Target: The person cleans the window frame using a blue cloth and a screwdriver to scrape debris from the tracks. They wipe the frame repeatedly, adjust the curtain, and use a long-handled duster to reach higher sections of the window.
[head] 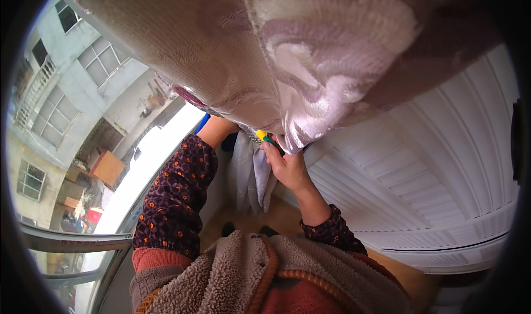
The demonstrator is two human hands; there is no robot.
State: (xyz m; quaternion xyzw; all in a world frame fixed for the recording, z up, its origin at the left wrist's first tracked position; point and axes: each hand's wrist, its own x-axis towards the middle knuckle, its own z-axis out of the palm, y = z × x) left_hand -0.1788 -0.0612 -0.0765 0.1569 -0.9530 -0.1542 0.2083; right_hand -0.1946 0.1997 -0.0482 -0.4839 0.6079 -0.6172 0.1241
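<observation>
My right hand [288, 166] grips a green-and-yellow handled tool [271, 141], whose working end is hidden. It is held right at the lower hanging fold of a shiny pinkish patterned curtain [265, 73]. My left hand [224, 127] reaches in behind the curtain's edge from the window side, so its fingers are out of sight. Beneath the curtain, white sheer fabric [249, 173] hangs in folds between my arms. A short row of small beads [254, 139] shows at the top of the sheer fabric, beside the tool. Something blue [202, 123] lies next to my left wrist.
A bright window sill [166, 148] and window frame [79, 241] run along my left, with buildings outside. To my right stands a white panelled surface [394, 168] with ridges. The brown floor [244, 222] and my dark shoes [228, 229] are below.
</observation>
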